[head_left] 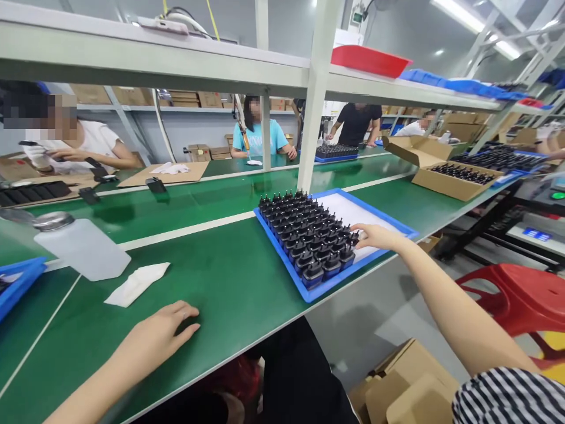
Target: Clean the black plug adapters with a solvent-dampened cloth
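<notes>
Black power adapters with two-pin plugs stand upright in close rows in a blue-rimmed tray on the green table. They fill the tray's left part; its white bottom shows on the right. My right hand reaches over the tray's front edge, thumb and fingers closed around an adapter at the right end of the rows. That adapter is partly hidden by the fingers. My left hand rests on the table, thumb apart from the fingers, holding nothing. Just beyond it lies a folded white cloth or tissue.
A white bottle with a metal top stands at left, near another blue tray. A shelf post rises behind the adapters. An open carton holds more black parts. Several people sit or stand across the table. A red stool is at right.
</notes>
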Tool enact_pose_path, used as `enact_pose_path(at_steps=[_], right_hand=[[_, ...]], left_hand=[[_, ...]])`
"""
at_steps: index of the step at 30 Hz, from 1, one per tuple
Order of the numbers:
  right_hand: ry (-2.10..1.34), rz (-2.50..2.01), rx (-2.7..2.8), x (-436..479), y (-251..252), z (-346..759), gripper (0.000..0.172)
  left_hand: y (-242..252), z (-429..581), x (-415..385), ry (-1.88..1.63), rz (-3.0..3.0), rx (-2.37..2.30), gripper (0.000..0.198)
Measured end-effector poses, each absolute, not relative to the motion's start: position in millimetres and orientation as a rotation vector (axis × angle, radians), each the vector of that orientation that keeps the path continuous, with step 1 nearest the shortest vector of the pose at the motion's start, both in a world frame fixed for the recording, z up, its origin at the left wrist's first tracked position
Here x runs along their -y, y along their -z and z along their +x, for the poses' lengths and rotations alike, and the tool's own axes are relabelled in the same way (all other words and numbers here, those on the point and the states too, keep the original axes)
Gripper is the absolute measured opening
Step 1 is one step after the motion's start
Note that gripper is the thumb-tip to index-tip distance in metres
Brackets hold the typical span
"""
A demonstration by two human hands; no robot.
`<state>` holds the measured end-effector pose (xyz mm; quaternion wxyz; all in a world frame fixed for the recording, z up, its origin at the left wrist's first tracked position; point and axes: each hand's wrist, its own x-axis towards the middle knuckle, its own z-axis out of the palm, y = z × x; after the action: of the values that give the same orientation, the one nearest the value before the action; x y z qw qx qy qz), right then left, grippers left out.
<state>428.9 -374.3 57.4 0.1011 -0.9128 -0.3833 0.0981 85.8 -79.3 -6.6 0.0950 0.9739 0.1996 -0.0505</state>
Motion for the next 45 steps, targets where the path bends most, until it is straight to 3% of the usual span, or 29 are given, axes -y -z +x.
enact_pose_path(at_steps=[9, 13, 16, 19, 23, 30, 34, 36, 42, 45], right_hand=[[-0.322, -2.721, 1.047, 378.6, -56.6, 425.6, 0.061], [0.25, -2.622, 1.111, 351.4, -98.9, 400.7, 0.053], [0.348, -2.326, 1.502, 303.0, -123.8, 356.6, 0.038], [0.106, -2.078, 1.876, 231.8, -119.2, 296.3, 0.033], [-0.205, -2.102, 2.056, 126.0, -66.9, 234.1, 0.028], [-0.298, -1.885, 2.142, 29.0, 15.1, 221.5, 0.054], [-0.357, -1.789, 1.989, 12.5, 24.7, 228.3, 0.021], [-0.393, -1.763, 1.888, 5.9, 25.3, 231.0, 0.014], [-0.531, -1.677, 1.86, 0.7, 25.7, 243.5, 0.024], [-0.587, -1.621, 2.017, 6.8, 24.7, 249.9, 0.043]], left_hand=[[-7.1, 54.6, 65.5, 0.2, 2.886, -0.7, 0.038], [-10.9, 29.8, 44.1, 0.155, 2.802, -0.879, 0.031], [-3.4, 18.3, 27.6, 0.052, 2.687, -1.014, 0.028], [9.7, 13.5, 19.4, -0.097, 2.566, -1.102, 0.024], [23.2, 13.5, 24.5, -0.24, 2.686, -1.153, 0.02], [34.9, 14.4, 33.8, -0.279, 2.944, -1.173, 0.021], [34.8, 16.8, 35.4, -0.239, 2.956, -1.193, 0.023], [32.1, 21.4, 34.9, -0.28, 2.938, -1.151, 0.023], [27.7, 47.9, 20.6, -0.276, 2.927, -0.957, 0.057], [31.2, 55.1, 15.2, -0.21, 2.868, -1.084, 0.064]])
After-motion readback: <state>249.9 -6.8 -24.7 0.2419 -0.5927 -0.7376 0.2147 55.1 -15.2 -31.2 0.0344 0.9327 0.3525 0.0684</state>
